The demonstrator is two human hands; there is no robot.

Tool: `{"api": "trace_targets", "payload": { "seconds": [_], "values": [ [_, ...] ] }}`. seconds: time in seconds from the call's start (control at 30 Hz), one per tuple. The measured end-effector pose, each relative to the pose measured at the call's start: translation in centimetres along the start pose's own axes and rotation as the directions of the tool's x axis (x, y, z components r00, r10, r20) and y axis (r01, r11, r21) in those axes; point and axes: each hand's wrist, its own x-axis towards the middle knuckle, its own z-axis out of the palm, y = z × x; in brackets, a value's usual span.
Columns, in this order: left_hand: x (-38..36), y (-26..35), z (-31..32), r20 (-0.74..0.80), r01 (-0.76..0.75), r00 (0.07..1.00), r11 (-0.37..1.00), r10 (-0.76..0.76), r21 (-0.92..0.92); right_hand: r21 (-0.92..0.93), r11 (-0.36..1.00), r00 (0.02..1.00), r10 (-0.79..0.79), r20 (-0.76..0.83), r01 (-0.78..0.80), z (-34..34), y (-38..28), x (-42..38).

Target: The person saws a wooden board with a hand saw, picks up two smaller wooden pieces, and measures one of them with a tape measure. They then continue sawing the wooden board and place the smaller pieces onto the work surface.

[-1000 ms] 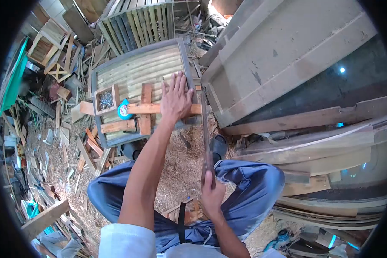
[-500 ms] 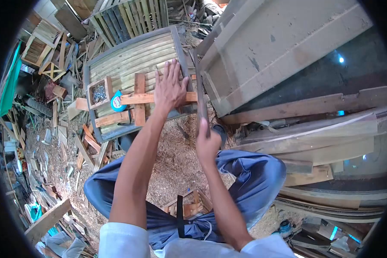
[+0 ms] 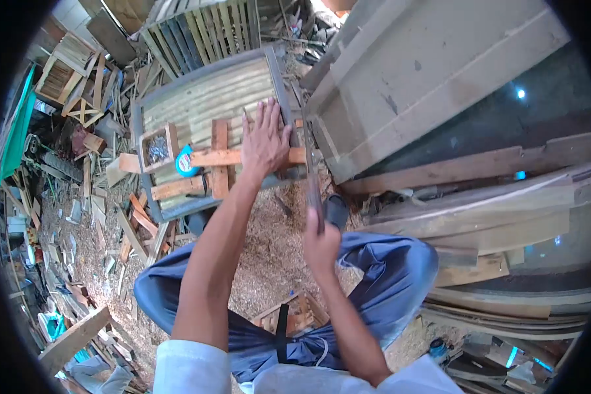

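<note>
My left hand (image 3: 266, 146) lies flat, fingers spread, on a long wooden strip (image 3: 220, 157) over a slatted panel (image 3: 197, 92) with a grey frame. My right hand (image 3: 322, 244) is wrapped round the handle of a saw (image 3: 313, 177), whose blade lies against the strip's right end. A short wooden piece (image 3: 219, 131) crosses beneath the strip. Left of them are a blue tape measure (image 3: 186, 162) and a small wooden box (image 3: 171, 139) holding small metal pieces. Another wooden strip (image 3: 169, 189) rests near the panel's lower edge, with a dark thin object at its right end.
A slatted crate (image 3: 203, 33) stands behind the panel. Large grey boards (image 3: 427, 79) lean at the right, above stacked planks (image 3: 479, 217). Wood scraps (image 3: 134, 230) lie on the sawdust-covered floor (image 3: 256, 243) at the left. A small wooden piece (image 3: 305, 308) lies between my legs.
My right hand and the saw have moved down towards my body. The panel and my left hand appear slightly lower and further right in the view.
</note>
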Motion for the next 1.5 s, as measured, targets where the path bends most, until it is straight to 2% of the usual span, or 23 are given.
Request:
{"api": "trace_targets", "payload": {
  "seconds": [0.17,0.23,0.33,0.37,0.4,0.47,0.53,0.57,0.63,0.73,0.77,0.9,0.97,1.07,1.1,1.13,1.2,1.23,1.27,1.33,1.4,1.47,1.5],
  "values": [
    [-0.1,0.2,0.0,0.011,0.014,1.0,0.999,-0.014,0.047,-0.001,1.0,1.0,0.007,-0.016,-0.007,-0.9,1.6,-3.3],
    [-0.1,0.2,0.1,-0.01,0.01,1.0,0.999,-0.009,0.032,-0.02,1.0,1.0,-0.012,-0.011,0.012,0.9,-0.3,2.5],
    [0.1,0.2,-0.3,0.01,0.004,1.0,1.0,-0.004,0.008,-0.027,0.999,0.999,-0.029,0.029,0.03,1.6,0.6,2.4],
    [0.1,0.4,-0.5,0.016,0.016,1.0,1.0,-0.016,-0.003,-0.028,0.997,0.997,-0.073,-0.01,0.073,0.5,0.2,0.1],
    [0.0,0.3,-0.6,0.02,0.032,0.999,0.999,-0.031,-0.013,-0.001,0.982,0.971,-0.189,-0.146,0.191,0.5,1.2,-2.8],
    [0.2,0.2,-0.5,-0.025,0.022,0.999,1.0,-0.022,-0.018,0.017,0.968,0.942,-0.241,-0.234,0.252,0.8,3.3,-4.3],
    [-0.1,0.3,0.0,-0.059,0.009,0.998,1.0,-0.01,-0.018,0.018,0.994,0.982,-0.1,-0.16,0.104,-0.3,2.8,-4.1],
    [-0.1,0.3,0.2,-0.075,0.004,0.997,0.999,-0.007,-0.039,-0.066,0.998,0.997,-0.019,-0.074,0.014,0.3,3.8,-2.1],
    [0.3,0.0,0.2,-0.09,-0.004,0.996,0.999,0.0,-0.039,-0.026,0.999,0.996,-0.046,-0.07,0.044,1.8,1.4,2.2],
    [-0.1,0.1,0.1,-0.067,-0.016,0.998,0.998,0.013,-0.053,0.034,0.999,1.0,-0.018,0.012,0.017,0.5,0.8,0.0],
    [-0.2,0.0,0.1,-0.067,-0.012,0.998,0.998,0.008,-0.054,-0.005,1.0,0.999,-0.002,-0.042,0.002,-0.2,1.7,-2.5],
    [-0.2,0.2,-0.2,-0.027,0.028,0.999,0.999,-0.029,-0.014,-0.047,0.999,0.998,-0.01,-0.056,0.008,-0.5,1.6,-3.6],
    [-0.3,0.4,-0.1,0.003,0.03,1.0,1.0,-0.03,-0.009,-0.06,0.998,1.0,0.004,0.003,-0.004,1.1,-0.1,3.1],
    [-0.3,0.2,0.1,-0.011,0.016,1.0,1.0,-0.016,0.0,0.006,0.998,0.998,-0.062,0.014,0.062,1.4,-0.3,3.0],
    [-0.1,0.3,0.0,-0.004,0.033,0.999,0.999,-0.033,-0.018,-0.015,1.0,0.999,-0.021,-0.024,0.021,0.2,-0.4,0.3],
    [0.2,0.5,-0.4,0.004,0.034,0.999,0.999,-0.034,-0.018,-0.003,0.999,0.901,-0.046,-0.432,0.05,2.2,-1.7,-1.2],
    [-0.1,0.5,-0.5,0.045,0.049,0.998,0.999,-0.048,-0.021,-0.024,0.999,0.843,-0.049,-0.536,0.043,3.1,-1.6,-2.5],
    [-0.2,0.4,-0.1,-0.037,0.02,0.999,0.999,-0.022,-0.042,-0.061,0.998,0.963,-0.015,-0.27,-0.002,0.7,-0.1,-2.3],
    [-0.9,0.5,0.6,-0.02,0.021,1.0,0.999,-0.022,-0.028,-0.108,0.993,0.998,0.058,0.003,-0.057,-1.0,1.3,-3.1],
    [-0.3,0.4,0.1,-0.029,0.031,0.999,0.999,-0.031,0.007,-0.038,0.995,0.995,-0.089,-0.037,0.088,1.4,0.4,3.8],
    [-0.5,0.2,0.2,-0.029,0.015,0.999,1.0,-0.015,0.015,-0.025,0.998,0.998,-0.054,0.017,0.054,1.5,-0.5,4.0],
    [-0.3,0.5,-0.3,-0.025,0.038,0.999,0.999,-0.038,0.006,0.019,0.999,0.999,0.035,-0.001,-0.035,-0.7,-0.4,-1.3],
    [-0.3,0.4,-0.6,-0.02,0.022,1.0,1.0,-0.022,-0.004,0.057,0.998,0.998,-0.033,-0.056,0.036,-1.6,-1.0,-4.2]
  ]
}}
